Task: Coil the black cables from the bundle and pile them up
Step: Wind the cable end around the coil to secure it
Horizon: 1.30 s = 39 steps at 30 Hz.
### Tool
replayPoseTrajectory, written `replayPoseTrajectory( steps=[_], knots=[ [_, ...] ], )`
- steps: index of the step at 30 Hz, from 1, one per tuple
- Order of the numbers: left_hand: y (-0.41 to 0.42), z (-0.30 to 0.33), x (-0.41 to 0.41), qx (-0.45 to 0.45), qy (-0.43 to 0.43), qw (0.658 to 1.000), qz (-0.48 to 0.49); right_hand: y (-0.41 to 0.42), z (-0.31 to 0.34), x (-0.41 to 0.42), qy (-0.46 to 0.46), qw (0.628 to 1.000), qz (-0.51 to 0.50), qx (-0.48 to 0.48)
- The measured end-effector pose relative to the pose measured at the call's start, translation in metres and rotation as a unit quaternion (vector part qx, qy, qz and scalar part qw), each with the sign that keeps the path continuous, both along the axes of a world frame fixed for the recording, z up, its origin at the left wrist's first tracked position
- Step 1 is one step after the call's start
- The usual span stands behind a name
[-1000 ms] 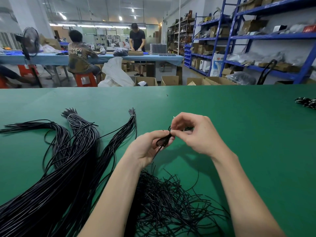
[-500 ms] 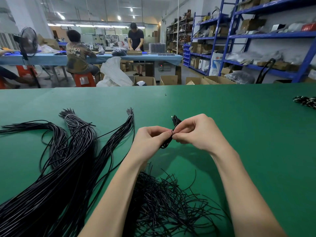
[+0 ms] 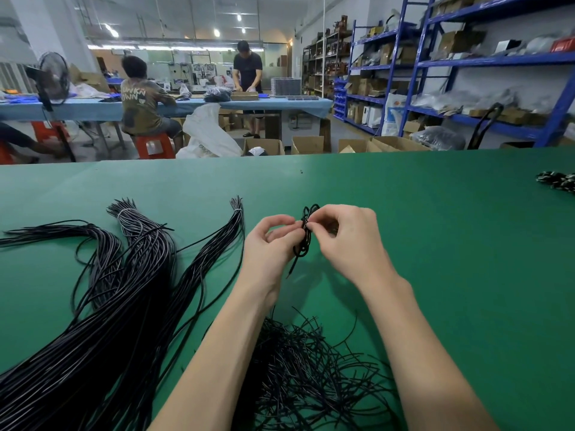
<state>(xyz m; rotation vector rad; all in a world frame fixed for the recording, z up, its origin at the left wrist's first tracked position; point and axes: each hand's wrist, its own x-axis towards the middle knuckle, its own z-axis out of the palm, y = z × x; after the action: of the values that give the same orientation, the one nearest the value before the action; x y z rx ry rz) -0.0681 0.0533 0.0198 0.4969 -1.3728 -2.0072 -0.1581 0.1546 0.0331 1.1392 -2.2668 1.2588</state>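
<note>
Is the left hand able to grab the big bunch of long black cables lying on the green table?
Probably yes, but not right away. The long black cable bundle lies just beside the left hand with bare green table between them, yet that hand is busy pinching the small black cable coil.

Table top (image 3: pixel 435 244) is a flat solid green, no pattern. The cables (image 3: pixel 102 321) at 8 o'clock are glossy black with pale sheen streaks, and there's a whitish tie around the bundle ends. The loose tangle (image 3: pixel 305 368) at 6 is black too, same as the small coil (image 3: pixel 306 231) dead centre. At 3 o'clock, a pile (image 3: pixel 558 181) speckled black and white. Up at 1 the racks (image 3: pixel 413 66) are bright blue; the stool (image 3: pixel 154 146) at 11 is orange-red, by a pale blue table (image 3: pixel 93 107).
</note>
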Motion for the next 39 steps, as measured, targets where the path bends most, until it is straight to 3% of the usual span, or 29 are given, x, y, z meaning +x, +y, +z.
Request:
replayPoseTrajectory(
  steps=[8,13,17,21,25,29,33,36,39],
  knots=[
    [0.0,0.002,-0.002,0.04,0.022,0.999,-0.003,-0.005,-0.003,0.003,0.032,0.999,0.003,-0.004],
    [-0.01,0.003,0.004,0.158,0.047,0.982,-0.091,-0.002,-0.007,0.004,0.067,0.995,0.069,-0.036],
    [-0.021,-0.001,0.012,0.12,-0.046,0.975,-0.183,0.002,-0.012,0.0,0.057,0.991,0.107,-0.056],
    [-0.028,-0.002,0.014,0.101,-0.048,0.977,-0.181,0.004,-0.011,-0.002,0.012,0.99,0.123,-0.065],
    [-0.028,-0.004,0.012,0.034,-0.059,0.988,-0.138,0.006,-0.011,-0.005,-0.028,0.992,0.108,-0.056],
    [-0.022,-0.007,0.01,-0.125,-0.093,0.987,-0.043,0.006,-0.01,-0.005,-0.042,0.996,0.073,-0.022],
    [-0.017,-0.01,0.008,-0.235,-0.057,0.97,-0.005,0.004,-0.011,-0.004,-0.197,0.978,0.053,-0.053],
    [-0.014,-0.015,0.008,-0.356,-0.048,0.932,0.037,0.001,-0.009,-0.003,-0.361,0.924,0.062,-0.107],
    [-0.017,-0.017,0.008,-0.534,-0.005,0.84,0.096,0.001,-0.008,-0.001,-0.575,0.795,0.084,-0.176]
  ],
)
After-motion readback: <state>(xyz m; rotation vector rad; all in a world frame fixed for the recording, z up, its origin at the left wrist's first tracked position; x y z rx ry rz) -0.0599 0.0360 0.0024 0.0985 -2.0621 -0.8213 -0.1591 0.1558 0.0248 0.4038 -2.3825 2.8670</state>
